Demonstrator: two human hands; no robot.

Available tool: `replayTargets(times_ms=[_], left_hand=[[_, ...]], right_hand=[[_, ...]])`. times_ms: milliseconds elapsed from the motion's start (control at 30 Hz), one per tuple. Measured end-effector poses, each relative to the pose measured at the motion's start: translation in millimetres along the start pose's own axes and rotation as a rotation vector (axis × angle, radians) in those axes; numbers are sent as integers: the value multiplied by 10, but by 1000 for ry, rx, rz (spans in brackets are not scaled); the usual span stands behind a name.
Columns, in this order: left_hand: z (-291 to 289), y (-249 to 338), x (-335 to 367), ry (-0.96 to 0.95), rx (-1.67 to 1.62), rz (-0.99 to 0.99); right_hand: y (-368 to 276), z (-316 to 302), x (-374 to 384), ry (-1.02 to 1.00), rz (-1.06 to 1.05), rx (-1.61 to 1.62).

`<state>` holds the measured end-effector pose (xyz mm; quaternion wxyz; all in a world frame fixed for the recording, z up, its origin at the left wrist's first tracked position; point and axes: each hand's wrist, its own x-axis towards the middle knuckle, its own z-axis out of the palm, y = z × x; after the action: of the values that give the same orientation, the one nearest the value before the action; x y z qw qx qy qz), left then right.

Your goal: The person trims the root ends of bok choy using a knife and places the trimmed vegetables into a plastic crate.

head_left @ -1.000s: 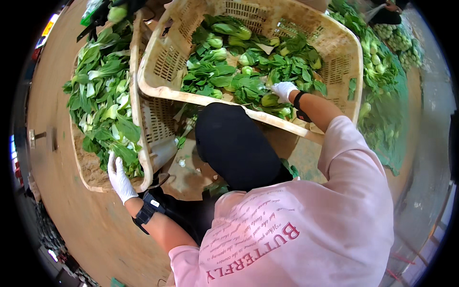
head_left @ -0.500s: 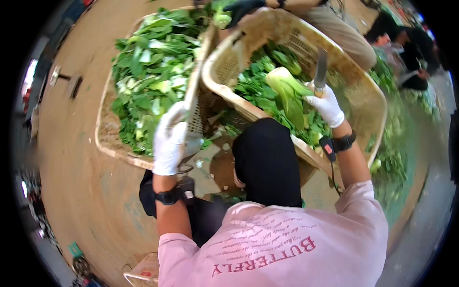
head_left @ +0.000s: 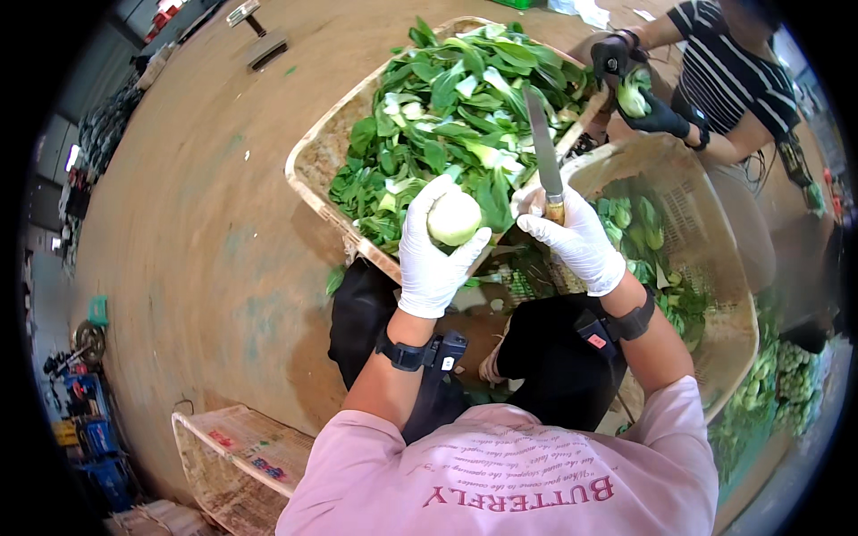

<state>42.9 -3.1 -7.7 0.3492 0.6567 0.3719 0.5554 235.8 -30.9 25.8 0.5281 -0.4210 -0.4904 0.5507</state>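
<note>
My left hand (head_left: 435,250), in a white glove, is closed round a bok choy (head_left: 454,219) with its pale round base turned up. It is held over the near edge of the left crate (head_left: 308,183), which is heaped with cut green leaves (head_left: 438,125). My right hand (head_left: 581,239), gloved in white too, grips the handle of a knife (head_left: 543,147). The blade points up and away, to the right of the bok choy and apart from it. Below my right forearm, the right crate (head_left: 728,259) holds several whole bok choy (head_left: 648,223).
Across from me at the right, a person in dark gloves (head_left: 666,116) holds another bok choy (head_left: 635,96). More greens (head_left: 760,393) lie on the right. A crate (head_left: 214,473) stands behind at the lower left, and a scale (head_left: 266,52) on the far floor (head_left: 197,232).
The bok choy has gone from my right hand, over the right crate, to my left hand, which was empty. The knife stays in my right hand, closer to the left. The view has swung leftward.
</note>
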Motion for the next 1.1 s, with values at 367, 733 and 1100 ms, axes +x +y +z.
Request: replayTargets(times_ms=[367, 733, 1100], left_hand=[[-464, 3, -26, -121, -745, -553], [-419, 25, -51, -19, -713, -773], [-483, -49, -85, 15, -207, -147]], right_hand=[[207, 650, 534, -50, 54, -8], [311, 683, 445, -36, 41, 61], [113, 590, 404, -230, 34, 30]])
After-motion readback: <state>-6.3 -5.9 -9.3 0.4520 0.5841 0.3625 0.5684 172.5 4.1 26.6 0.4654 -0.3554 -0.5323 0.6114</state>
